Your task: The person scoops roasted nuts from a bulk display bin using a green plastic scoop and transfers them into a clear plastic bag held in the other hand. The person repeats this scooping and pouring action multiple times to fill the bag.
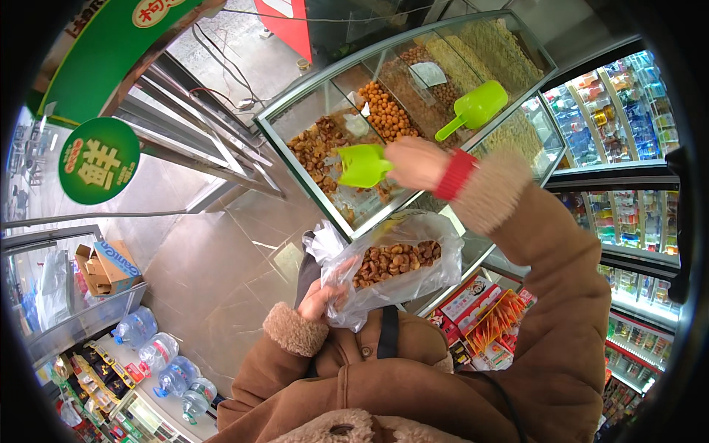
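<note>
My right hand (418,163) is closed round the handle of a bright green scoop (363,166). The scoop is over the glass-sided bin's nearest left compartment, where brown beans or nuts (314,151) lie, thinning toward the near end. My left hand (323,297) grips the side of a clear plastic bag (443,255), held in front of my body just below the bin's edge. Inside the bag is a heap of brown shelled beans or nuts (395,264). What exact kind they are, I cannot tell.
The glass display bin (303,190) has several compartments, one with round orange snacks (388,111). A second green scoop (476,109) rests farther right. Drink coolers (613,111) line the right. Large water bottles (159,351) and an open cardboard box (107,269) are left; packaged snacks (491,325) sit below right.
</note>
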`<action>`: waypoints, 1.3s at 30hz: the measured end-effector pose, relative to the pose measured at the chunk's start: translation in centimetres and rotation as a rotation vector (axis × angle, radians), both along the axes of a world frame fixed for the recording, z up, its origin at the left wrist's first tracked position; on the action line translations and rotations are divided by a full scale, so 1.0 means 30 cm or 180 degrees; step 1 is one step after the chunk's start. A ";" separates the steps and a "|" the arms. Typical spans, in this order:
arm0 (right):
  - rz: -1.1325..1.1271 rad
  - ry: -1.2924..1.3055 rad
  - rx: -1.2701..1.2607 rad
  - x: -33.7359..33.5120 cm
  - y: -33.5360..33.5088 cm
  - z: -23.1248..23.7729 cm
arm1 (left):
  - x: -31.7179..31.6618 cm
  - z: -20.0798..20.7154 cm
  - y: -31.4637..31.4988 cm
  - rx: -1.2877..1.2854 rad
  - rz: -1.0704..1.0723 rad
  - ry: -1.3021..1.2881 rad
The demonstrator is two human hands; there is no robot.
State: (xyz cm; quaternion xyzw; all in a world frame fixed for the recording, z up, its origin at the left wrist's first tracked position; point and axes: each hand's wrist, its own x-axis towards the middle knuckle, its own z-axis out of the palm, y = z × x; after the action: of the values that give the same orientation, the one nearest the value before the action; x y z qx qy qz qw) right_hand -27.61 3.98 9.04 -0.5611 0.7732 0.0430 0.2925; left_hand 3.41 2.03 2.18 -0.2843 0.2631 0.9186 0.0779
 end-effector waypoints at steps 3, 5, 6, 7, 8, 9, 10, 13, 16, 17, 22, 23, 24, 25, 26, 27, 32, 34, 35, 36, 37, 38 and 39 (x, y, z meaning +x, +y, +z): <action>0.0570 -0.0170 0.0786 0.033 -0.149 -0.143 | 0.004 0.000 -0.004 0.0102 0.0016 -0.0125; 0.1149 0.0115 0.1246 0.069 -0.223 -0.231 | 0.005 -0.006 -0.009 0.0119 0.0014 -0.0204; 0.1260 0.0171 0.1481 0.089 -0.255 -0.269 | 0.000 -0.014 -0.005 0.0106 0.0160 -0.0256; 0.1341 0.0202 0.1672 0.106 -0.282 -0.300 | 0.000 -0.021 -0.008 0.0136 0.0152 -0.0206; 0.1363 0.0332 0.1415 0.121 -0.301 -0.325 | 0.000 -0.029 -0.011 0.0165 0.0147 -0.0161; 0.1529 0.0316 0.1510 0.129 -0.322 -0.342 | 0.002 -0.037 -0.016 0.0194 0.0145 -0.0122; 0.1703 0.0299 0.1604 0.131 -0.336 -0.353 | 0.004 -0.045 -0.021 0.0225 0.0114 -0.0097; 0.1352 -0.0045 0.1578 0.117 -0.349 -0.350 | 0.016 -0.061 -0.032 0.0149 0.0074 -0.0060; 0.1445 0.0001 0.1165 0.080 -0.330 -0.311 | 0.021 -0.071 -0.044 0.0058 0.0036 -0.0129; 0.1428 0.0164 0.1200 0.073 -0.318 -0.296 | 0.022 -0.071 -0.047 0.0060 0.0042 -0.0140; 0.1538 0.1159 0.0980 0.088 -0.247 -0.238 | 0.012 -0.070 -0.046 0.0127 0.0123 -0.0294; 0.1633 0.1412 0.0812 0.097 -0.229 -0.234 | 0.009 -0.069 -0.045 0.0122 0.0127 -0.0324; 0.2339 0.1576 0.0946 0.104 -0.207 -0.231 | 0.007 -0.068 -0.045 0.0115 0.0120 -0.0351; 0.2939 0.1431 0.1170 0.108 -0.189 -0.230 | 0.004 -0.068 -0.044 0.0108 0.0106 -0.0378; 0.2704 0.1233 0.1043 0.103 -0.173 -0.230 | 0.001 -0.067 -0.044 0.0097 0.0085 -0.0367; 0.2537 0.0861 0.1168 0.097 -0.159 -0.231 | -0.002 -0.067 -0.045 0.0081 0.0064 -0.0354; 0.1859 0.0492 0.0593 0.038 -0.154 -0.238 | -0.010 -0.063 -0.042 0.0157 0.0068 -0.0286; 0.1556 0.0159 0.1059 0.030 -0.186 -0.244 | -0.010 -0.064 -0.039 0.0182 0.0089 -0.0257; 0.1374 0.0134 0.1228 0.035 -0.206 -0.248 | -0.008 -0.065 -0.038 0.0190 0.0111 -0.0269; 0.1236 0.0061 0.1333 0.041 -0.230 -0.254 | -0.006 -0.066 -0.037 0.0195 0.0134 -0.0282; 0.1096 -0.0013 0.1438 0.046 -0.254 -0.260 | -0.004 -0.067 -0.036 0.0200 0.0153 -0.0296; 0.1516 0.0212 0.1668 0.064 -0.287 -0.274 | -0.002 -0.069 -0.036 0.0187 0.0152 -0.0304; 0.1523 0.0161 0.1714 0.079 -0.318 -0.288 | -0.001 -0.072 -0.036 0.0177 0.0150 -0.0308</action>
State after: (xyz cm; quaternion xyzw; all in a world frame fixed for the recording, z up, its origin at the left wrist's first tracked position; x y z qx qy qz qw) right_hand -25.24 -5.56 0.39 -0.6277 0.5879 0.3262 0.3923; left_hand 3.39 0.96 0.03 -0.3322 0.2267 0.9123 0.0768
